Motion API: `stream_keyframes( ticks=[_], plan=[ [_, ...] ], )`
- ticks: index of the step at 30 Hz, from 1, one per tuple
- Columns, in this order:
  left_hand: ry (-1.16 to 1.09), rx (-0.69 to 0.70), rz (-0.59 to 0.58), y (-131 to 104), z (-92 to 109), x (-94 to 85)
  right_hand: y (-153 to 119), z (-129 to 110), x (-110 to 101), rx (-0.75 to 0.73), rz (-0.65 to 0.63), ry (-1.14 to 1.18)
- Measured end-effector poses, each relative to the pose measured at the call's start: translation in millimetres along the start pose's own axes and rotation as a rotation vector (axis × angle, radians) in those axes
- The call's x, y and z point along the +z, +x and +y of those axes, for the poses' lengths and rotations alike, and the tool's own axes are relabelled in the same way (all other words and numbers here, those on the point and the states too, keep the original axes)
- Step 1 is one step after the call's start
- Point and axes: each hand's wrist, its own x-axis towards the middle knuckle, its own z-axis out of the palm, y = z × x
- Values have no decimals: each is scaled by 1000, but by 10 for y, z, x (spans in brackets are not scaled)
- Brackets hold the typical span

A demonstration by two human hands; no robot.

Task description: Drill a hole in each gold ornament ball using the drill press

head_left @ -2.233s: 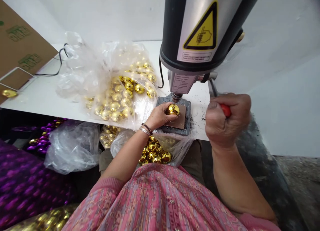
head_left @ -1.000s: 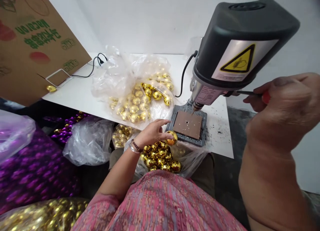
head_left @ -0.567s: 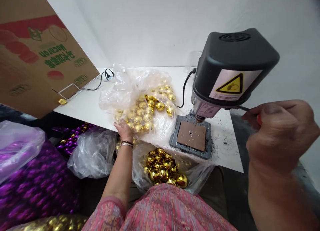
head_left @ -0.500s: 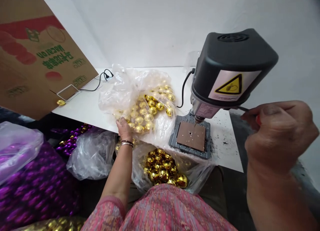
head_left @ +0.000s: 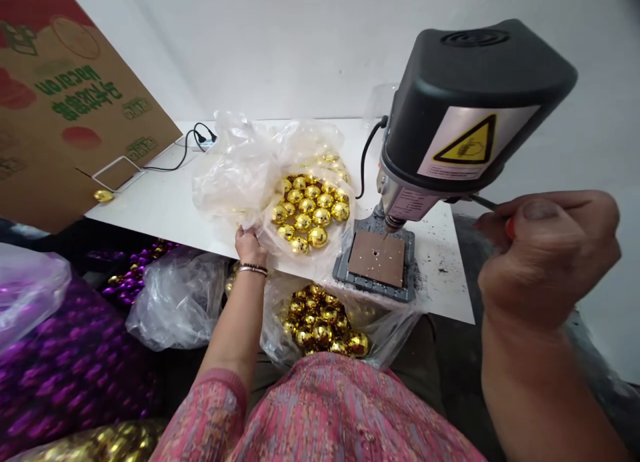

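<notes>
My left hand (head_left: pixel 251 246) grips the near-left edge of a clear plastic bag (head_left: pixel 227 172) on the white table. Shiny gold balls (head_left: pixel 310 212) fill the bag's open mouth. At the right, my right hand (head_left: pixel 550 249) is closed around the lever (head_left: pixel 483 201) of a small black bench drill press (head_left: pixel 480 95). The drill bit (head_left: pixel 385 236) points down above a brown square board (head_left: pixel 376 258) with a small hole in it. That board lies on the grey drill base (head_left: pixel 345 265), with no ball on it.
Another clear bag of gold balls (head_left: pixel 323 322) hangs at the table's front edge by my lap. Purple balls in bags (head_left: pixel 90 362) stand at the lower left. A cardboard box (head_left: pixel 75 102) leans at the left, near a lone gold ball (head_left: pixel 104 195). A black cord (head_left: pixel 367 152) runs behind the drill.
My left hand has pulled the bag's edge back, so the gold balls lie uncovered in a wider opening. My right hand stays on the lever. The view has shifted slightly.
</notes>
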Motion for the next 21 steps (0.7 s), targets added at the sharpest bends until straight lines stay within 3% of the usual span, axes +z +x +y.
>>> stream_keyframes(
  ticks=[3,6,9,10,11,13,15,17,21],
  plan=[
    [41,23,30,72,35,-103,-21,-2,-3,52,34,45],
    [126,71,108,-37,31,-311,-25,-24,10,50,48,32],
    [275,321,276,-331,38,-484,-17,-55,14,47,52,19],
    [323,448,251,-455,53,-505,-15,-65,14,41,53,14],
    [366,573,143,-582,77,-502,-15,-73,14,32,56,11],
    [474,769,-220,-822,137,-426,-22,-82,14,22,62,1],
    [647,848,-481,-1003,193,-286,-39,-78,12,19,56,5],
    [841,838,-591,-1105,223,-126,-59,-63,5,18,35,16],
    [1086,744,-664,-1121,217,118,-85,-17,-26,-15,-2,10]
  ],
)
